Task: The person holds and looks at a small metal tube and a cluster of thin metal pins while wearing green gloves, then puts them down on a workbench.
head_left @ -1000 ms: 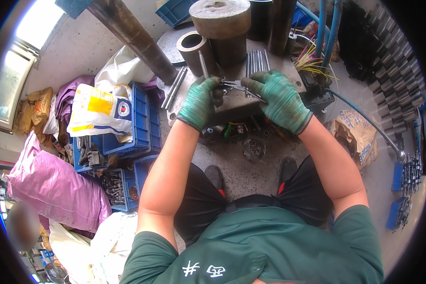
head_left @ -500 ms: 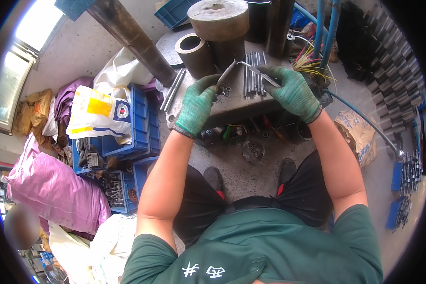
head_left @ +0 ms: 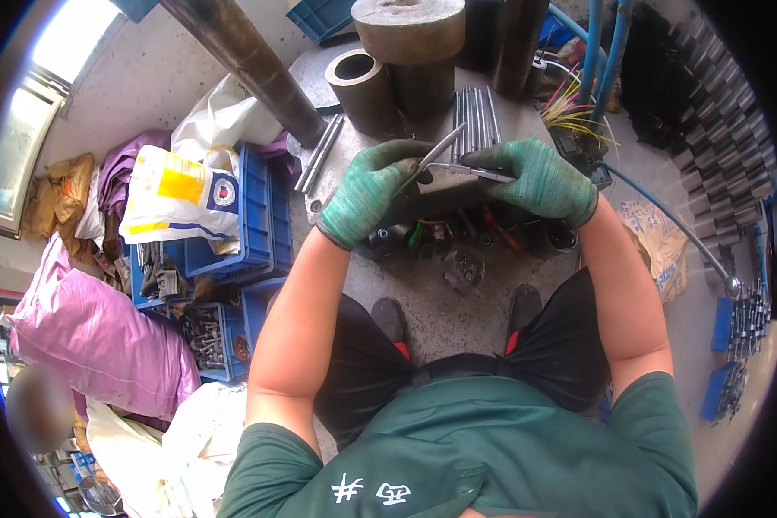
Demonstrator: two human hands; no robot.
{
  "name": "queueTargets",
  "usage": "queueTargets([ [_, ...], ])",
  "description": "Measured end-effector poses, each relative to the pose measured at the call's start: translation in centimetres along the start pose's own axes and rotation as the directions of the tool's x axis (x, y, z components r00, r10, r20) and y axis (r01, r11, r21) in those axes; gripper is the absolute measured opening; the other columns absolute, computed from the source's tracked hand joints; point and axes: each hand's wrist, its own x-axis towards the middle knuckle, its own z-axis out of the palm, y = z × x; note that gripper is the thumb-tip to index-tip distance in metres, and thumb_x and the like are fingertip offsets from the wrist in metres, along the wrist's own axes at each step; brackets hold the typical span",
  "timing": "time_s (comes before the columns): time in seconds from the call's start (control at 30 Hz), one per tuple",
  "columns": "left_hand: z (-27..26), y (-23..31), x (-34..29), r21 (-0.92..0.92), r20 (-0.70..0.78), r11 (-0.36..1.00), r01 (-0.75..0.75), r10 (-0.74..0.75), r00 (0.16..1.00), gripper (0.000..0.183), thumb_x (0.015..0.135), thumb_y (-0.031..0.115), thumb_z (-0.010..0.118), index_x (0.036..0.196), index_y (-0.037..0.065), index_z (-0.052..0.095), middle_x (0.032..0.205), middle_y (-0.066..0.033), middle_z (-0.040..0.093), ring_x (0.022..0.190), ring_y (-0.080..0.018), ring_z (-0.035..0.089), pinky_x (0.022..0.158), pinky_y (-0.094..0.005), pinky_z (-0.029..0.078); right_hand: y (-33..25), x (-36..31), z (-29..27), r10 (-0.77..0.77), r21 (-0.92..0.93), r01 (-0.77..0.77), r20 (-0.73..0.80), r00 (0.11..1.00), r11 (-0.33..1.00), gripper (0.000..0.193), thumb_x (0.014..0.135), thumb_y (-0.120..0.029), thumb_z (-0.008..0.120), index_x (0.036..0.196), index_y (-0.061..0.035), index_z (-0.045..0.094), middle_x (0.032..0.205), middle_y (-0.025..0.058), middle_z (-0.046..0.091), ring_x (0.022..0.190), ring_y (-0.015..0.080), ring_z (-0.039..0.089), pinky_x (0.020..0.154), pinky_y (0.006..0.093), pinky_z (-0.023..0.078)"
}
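My left hand [head_left: 363, 190], in a green knit glove, is closed on a slim grey metal rod [head_left: 446, 145] that slants up to the right. My right hand [head_left: 540, 180], gloved alike, pinches a second thin metal piece [head_left: 454, 167] pointing left. The two pieces cross or touch near my left fingertips; exactly how they meet is hard to make out. Both hands are above the front edge of a metal work table [head_left: 326, 183]. Beyond them lies a row of several metal rods [head_left: 476, 119], and a few more rods [head_left: 321, 154] lie at the table's left edge.
Behind the hands stand a hollow steel tube [head_left: 356, 69] and a thick round block [head_left: 410, 33]. A tall post [head_left: 242, 65] leans at the left. Blue crates [head_left: 255, 216] and a purple sack [head_left: 104, 332] fill the left side. A blue hose [head_left: 665, 216] curves down at the right.
Both hands have come closer together and slightly lower. The left rod has tilted further right, and the right piece lies flatter, its end now by my left fingers.
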Motion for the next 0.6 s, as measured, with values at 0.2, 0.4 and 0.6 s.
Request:
queueTargets([
  [0.2, -0.3, -0.5, 0.1, -0.219, 0.038, 0.960, 0.177, -0.173, 0.984, 0.041, 0.103, 0.020, 0.060, 0.137, -0.003, 0.063, 0.097, -0.0111, 0.074, 0.073, -0.0138, 0.068, 0.067, -0.0239, 0.055, 0.0, 0.1, -0.2, -0.013, 0.060, 0.011, 0.040, 0.999, 0.998, 0.046, 0.090, -0.012, 0.073, 0.134, -0.0044, 0.069, 0.123, 0.0184, 0.075, 0.111, 0.0294, 0.073, 0.099, 0.0372, 0.056],
  [0.4, -1.4, -1.9, 0.3, -0.529, 0.195, 0.807, 0.261, -0.183, 0.963, 0.043, 0.104, 0.021, 0.060, 0.139, -0.002, 0.058, 0.096, -0.0139, 0.075, 0.061, -0.0158, 0.069, 0.045, -0.0202, 0.051, 0.7, 0.0, 0.5, -0.129, 0.006, 0.129, 0.016, 0.992, 0.992, 0.054, 0.090, -0.011, 0.074, 0.142, -0.0030, 0.063, 0.130, 0.0166, 0.072, 0.116, 0.0263, 0.071, 0.101, 0.0376, 0.055],
  [0.6, -1.6, -1.1, -0.1, -0.587, 0.100, 0.783, 0.208, -0.184, 0.978, 0.045, 0.104, 0.031, 0.061, 0.137, 0.001, 0.060, 0.091, -0.0137, 0.075, 0.056, -0.0148, 0.067, 0.041, -0.0222, 0.048, 1.0, 0.4, 0.6, 0.120, 0.556, -0.237, 0.239, 0.964, 0.797, 0.059, 0.095, -0.015, 0.072, 0.149, -0.0008, 0.055, 0.113, 0.0055, 0.070, 0.101, 0.0134, 0.065, 0.092, 0.0293, 0.053],
])
